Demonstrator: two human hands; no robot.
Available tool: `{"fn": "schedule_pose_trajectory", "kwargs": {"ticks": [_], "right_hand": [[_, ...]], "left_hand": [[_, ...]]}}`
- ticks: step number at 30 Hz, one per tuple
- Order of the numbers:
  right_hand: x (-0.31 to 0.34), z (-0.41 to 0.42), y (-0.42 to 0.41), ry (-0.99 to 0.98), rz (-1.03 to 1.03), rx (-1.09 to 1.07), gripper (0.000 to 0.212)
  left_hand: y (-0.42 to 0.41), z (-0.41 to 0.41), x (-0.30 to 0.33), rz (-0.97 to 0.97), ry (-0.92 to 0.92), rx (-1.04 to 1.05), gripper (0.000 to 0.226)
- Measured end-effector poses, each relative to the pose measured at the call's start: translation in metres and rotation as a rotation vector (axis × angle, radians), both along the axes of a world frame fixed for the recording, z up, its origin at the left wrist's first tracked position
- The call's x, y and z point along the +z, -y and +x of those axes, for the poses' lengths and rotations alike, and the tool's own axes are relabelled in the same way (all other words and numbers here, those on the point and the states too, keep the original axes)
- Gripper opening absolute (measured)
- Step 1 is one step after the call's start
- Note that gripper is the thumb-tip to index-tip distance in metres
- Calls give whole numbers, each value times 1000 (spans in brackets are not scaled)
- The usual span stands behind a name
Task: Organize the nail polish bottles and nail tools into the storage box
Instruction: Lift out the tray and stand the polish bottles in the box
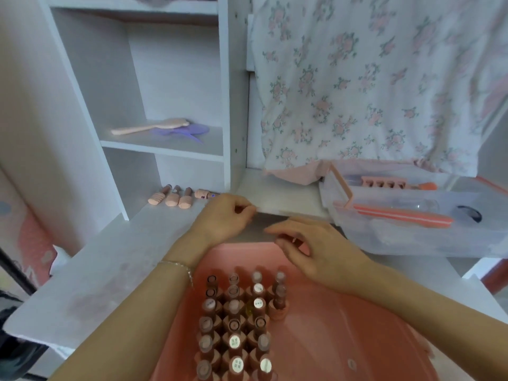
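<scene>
1. Left hand (224,215): forearm extended forward, thin bracelet (178,266) at wrist, fingers curled inward, thumb against fingertips.
2. Right hand (310,248): forearm entering from lower right, palm down, fingers loosely bent, pointing left.

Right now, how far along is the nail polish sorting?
Done: upright bottles stand in rows in the pink box. In hand: nothing clearly; left hand is curled at the desk edge, right hand hovers over the box's far rim. Left: four bottles lying on the desk; nail tools sit in the clear tray.
</scene>
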State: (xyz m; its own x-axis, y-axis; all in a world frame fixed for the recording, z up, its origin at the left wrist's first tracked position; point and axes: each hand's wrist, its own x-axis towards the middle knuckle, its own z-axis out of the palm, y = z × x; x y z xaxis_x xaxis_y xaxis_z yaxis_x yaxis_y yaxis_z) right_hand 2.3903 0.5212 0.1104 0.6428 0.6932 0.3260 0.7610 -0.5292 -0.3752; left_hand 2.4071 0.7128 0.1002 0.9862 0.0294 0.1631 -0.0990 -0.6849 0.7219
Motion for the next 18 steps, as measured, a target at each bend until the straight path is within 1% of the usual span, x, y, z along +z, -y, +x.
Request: {"fn": "schedule_pose_trajectory", "kwargs": {"ticks": [2,5,8,10,13,15,16,18], "right_hand": [[8,6,-12,13,64,-12,28],[17,19,-33,-23,124,-34,28],[20,32,-61,-112,146,-2,27],[18,42,-85,-158,121,38,28],[6,57,-127,-295,36,79,37],[-8,69,-156,-335,-80,91,49],[-16,76,-170,-333,-161,77,54],[-32,91,-194,-276,-313,5,56]], "left_hand": [[-12,3,6,-15,18,117,24],[-43,1,14,-58,-16,186,26],[-82,-5,9,-1,-68,242,30],[-107,-9,-1,30,-91,316,28],[-139,-11,-25,64,-119,407,23],[-154,-8,-45,68,-105,459,17],[-160,-5,-55,56,-94,486,21],[-169,1,-73,41,-71,518,32]]}}
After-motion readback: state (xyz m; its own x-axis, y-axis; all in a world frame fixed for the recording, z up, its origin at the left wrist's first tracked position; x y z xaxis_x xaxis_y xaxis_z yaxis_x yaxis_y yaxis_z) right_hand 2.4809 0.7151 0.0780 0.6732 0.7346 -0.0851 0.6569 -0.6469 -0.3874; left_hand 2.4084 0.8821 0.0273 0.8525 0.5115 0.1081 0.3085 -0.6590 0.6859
